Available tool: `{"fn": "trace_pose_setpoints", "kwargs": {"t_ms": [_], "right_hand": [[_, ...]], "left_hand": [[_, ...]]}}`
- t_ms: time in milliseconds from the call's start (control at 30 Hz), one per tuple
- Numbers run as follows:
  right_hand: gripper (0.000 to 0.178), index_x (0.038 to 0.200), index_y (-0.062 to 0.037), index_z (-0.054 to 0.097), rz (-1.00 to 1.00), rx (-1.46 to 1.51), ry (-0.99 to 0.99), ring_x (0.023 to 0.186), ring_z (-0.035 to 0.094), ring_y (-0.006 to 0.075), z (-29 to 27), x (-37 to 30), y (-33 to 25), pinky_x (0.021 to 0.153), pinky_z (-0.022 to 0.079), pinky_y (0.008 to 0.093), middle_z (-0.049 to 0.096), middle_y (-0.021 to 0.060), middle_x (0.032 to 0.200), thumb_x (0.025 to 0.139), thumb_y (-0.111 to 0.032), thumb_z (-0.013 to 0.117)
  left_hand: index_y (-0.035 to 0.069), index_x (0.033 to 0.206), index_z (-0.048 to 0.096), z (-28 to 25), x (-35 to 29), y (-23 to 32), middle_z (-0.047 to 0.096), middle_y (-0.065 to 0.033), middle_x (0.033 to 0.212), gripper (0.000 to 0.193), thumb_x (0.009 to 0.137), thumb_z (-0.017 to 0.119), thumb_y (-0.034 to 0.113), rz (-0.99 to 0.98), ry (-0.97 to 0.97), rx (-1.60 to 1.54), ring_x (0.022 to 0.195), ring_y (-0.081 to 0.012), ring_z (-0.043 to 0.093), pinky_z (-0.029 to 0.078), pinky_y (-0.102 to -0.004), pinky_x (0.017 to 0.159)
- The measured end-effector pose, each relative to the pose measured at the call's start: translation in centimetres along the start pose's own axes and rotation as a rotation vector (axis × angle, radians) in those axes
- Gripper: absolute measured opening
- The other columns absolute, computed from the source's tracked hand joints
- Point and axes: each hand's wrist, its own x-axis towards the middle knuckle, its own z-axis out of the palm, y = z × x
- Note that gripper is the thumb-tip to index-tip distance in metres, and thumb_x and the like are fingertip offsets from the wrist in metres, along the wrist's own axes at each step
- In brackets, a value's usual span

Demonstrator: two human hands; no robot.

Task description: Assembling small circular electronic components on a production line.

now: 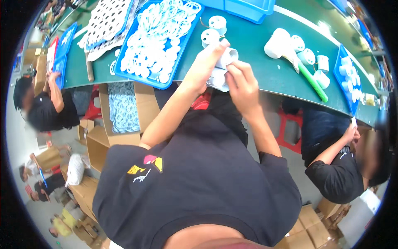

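Near the table's front edge, my left hand (203,66) is closed around a white plastic cylindrical part (229,57) with an open round end. Below it, another white curved piece (218,80) shows between my hands; whether the two are joined, I cannot tell. The bent fingers of my right hand (244,88) pinch at the right side of these white parts. What lies under those fingertips is partly hidden. Just beyond my left hand, two white round housings (217,24) stand on the green table (248,54).
Left of my hands lies a blue tray (169,85) of white discs and pale rings. To the right are a green-handled tool (314,83) with a bulky white head, several white housings (306,57) and another blue tray (353,108). Co-workers sit on both sides. An open carton (147,101) holds rings.
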Motion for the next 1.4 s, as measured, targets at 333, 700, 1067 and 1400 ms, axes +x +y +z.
{"fn": "trace_pose_setpoints", "kwargs": {"t_ms": [333, 700, 1067, 1400], "right_hand": [[0.024, 0.11, -0.0054, 0.072, -0.097, 0.27, -0.287, 0.093, 0.068, 0.0289, 2.3, 5.6, -1.0, 0.081, 0.057, 0.0401, 0.067, 0.011, 0.115, 0.087, -0.01, 0.076], [0.019, 0.107, -0.0027, 0.066, 0.052, -0.501, -0.481, 0.091, 0.071, 0.0394, 3.4, 10.3, 9.3, 0.078, 0.057, 0.0501, 0.069, 0.0185, 0.102, 0.095, -0.019, 0.066], [0.036, 0.133, 0.0027, 0.06, 0.808, 1.048, 0.309, 0.091, 0.071, 0.021, -10.2, -5.1, 5.7, 0.069, 0.059, 0.0341, 0.072, 0.0131, 0.12, 0.104, -0.018, 0.063], [0.043, 0.143, -0.0094, 0.056, 1.036, 1.571, 0.184, 0.123, 0.064, 0.0242, -0.9, -7.8, 4.7, 0.091, 0.059, 0.0345, 0.062, 0.0109, 0.142, 0.104, -0.026, 0.063]], "left_hand": [[0.005, 0.127, 0.064, -6.8, -5.2, 0.2, 0.07, -0.0067, 0.111, 0.041, 0.102, 0.069, 0.038, 0.203, 0.354, -0.027, 0.094, -0.0143, 0.069, 0.056, -0.0305, 0.082], [0.005, 0.134, 0.059, -5.1, 0.2, 5.4, 0.07, -0.022, 0.114, 0.07, 0.086, 0.08, 0.051, 0.68, 0.452, 1.363, 0.094, -0.039, 0.074, 0.059, -0.0449, 0.077], [0.013, 0.137, 0.06, -2.1, 12.8, -1.3, 0.065, -0.018, 0.112, 0.065, 0.088, 0.075, 0.053, 0.776, 0.129, 1.907, 0.103, -0.0356, 0.068, 0.055, -0.0488, 0.086], [0.014, 0.148, 0.052, 1.9, -2.1, 4.4, 0.056, -0.0209, 0.138, 0.09, 0.076, 0.083, 0.059, 0.97, -0.406, 1.322, 0.132, -0.0416, 0.052, 0.041, -0.0518, 0.11]]}}
